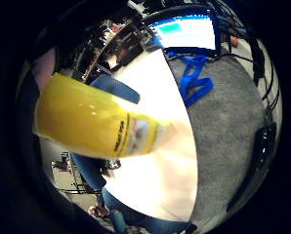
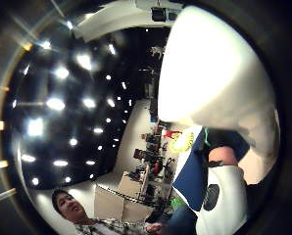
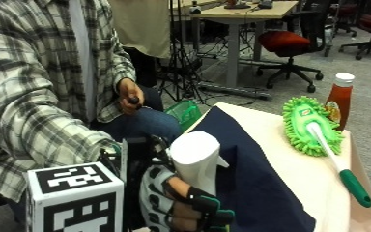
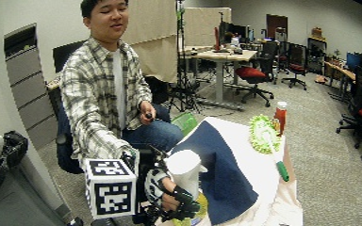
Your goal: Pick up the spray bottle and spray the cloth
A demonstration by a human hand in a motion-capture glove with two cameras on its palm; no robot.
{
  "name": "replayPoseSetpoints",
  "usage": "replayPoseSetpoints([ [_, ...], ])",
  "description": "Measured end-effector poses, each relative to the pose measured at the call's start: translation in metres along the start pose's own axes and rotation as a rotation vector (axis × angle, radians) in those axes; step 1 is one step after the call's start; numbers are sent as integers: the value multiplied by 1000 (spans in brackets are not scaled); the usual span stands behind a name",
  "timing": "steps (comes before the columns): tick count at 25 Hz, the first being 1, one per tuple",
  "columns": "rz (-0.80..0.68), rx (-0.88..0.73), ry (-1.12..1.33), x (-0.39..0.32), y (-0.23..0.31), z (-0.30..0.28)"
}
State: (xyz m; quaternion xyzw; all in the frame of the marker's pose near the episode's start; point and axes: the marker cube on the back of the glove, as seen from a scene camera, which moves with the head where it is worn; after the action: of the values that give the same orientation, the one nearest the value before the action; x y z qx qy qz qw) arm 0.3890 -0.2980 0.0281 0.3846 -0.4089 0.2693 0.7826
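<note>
My gloved right hand [image 3: 179,203] grips the spray bottle [image 3: 195,159] around its neck, fingers curled below the white spray head. The bottle stands upright at the table's near corner, its short nozzle facing the navy cloth [image 3: 249,164]. The cloth lies flat on the cream-covered table [image 3: 294,169]. In the wide outside view the hand [image 4: 168,195] holds the bottle [image 4: 184,172] beside the cloth [image 4: 218,160]. The bottle's yellow body [image 1: 92,122] fills the little finger side palm view. Its white head [image 2: 209,73] looms in the thumb side palm view.
A green mop duster [image 3: 307,123] with a white and green handle lies along the table's far side. A ketchup bottle [image 3: 340,99] stands behind it. The person's bare hand [image 3: 131,99] rests on their lap, holding a small black object. Office desks and chairs stand behind.
</note>
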Motion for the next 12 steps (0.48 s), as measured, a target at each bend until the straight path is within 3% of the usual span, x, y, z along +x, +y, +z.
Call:
replayPoseSetpoints([
  [12,-45,126,-105,5,-19,17],
])
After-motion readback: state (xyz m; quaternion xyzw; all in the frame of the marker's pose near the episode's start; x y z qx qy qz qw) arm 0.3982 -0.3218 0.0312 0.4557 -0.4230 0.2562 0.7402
